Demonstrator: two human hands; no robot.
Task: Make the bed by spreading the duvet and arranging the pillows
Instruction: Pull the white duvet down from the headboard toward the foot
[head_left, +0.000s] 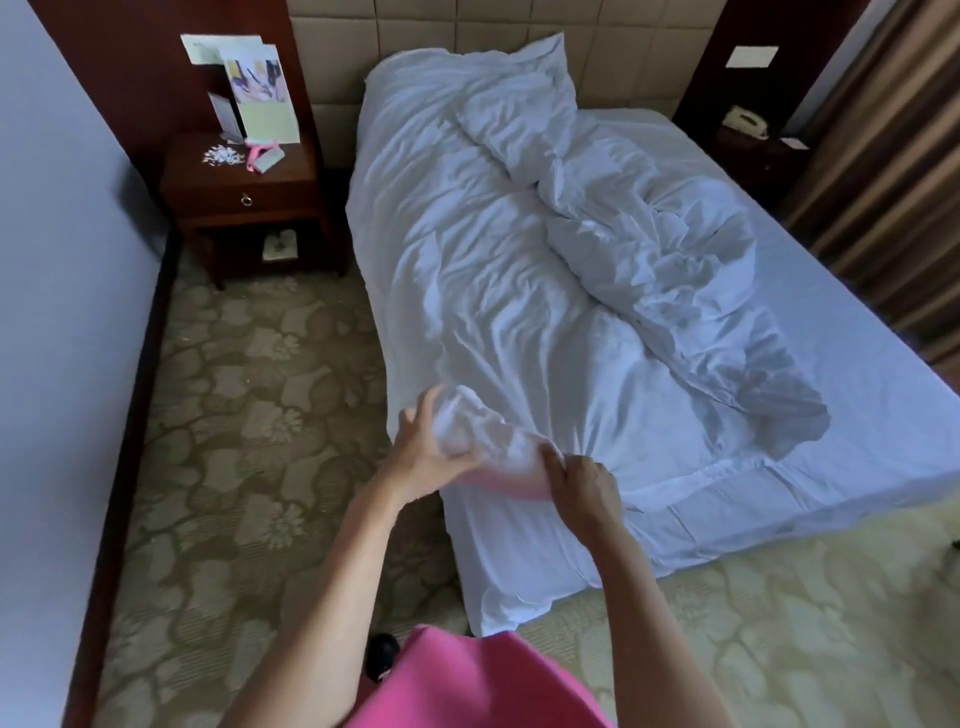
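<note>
A white duvet (519, 270) lies crumpled along the left and middle of the bed (857, 374), bunched in thick folds toward the right. A white pillow (524, 98) leans against the headboard at the far end, partly covered by the duvet. At the near left corner of the bed, my left hand (421, 452) grips a raised bunch of the duvet's corner from the left. My right hand (582, 483) pinches the same corner just to the right of it. The bare sheet shows on the right side of the mattress.
A dark wooden nightstand (244, 197) with papers and small items stands left of the bed head. A second nightstand with a phone (748, 122) sits at the far right. Striped curtains (893, 182) hang along the right. Patterned carpet (249, 415) lies between bed and left wall.
</note>
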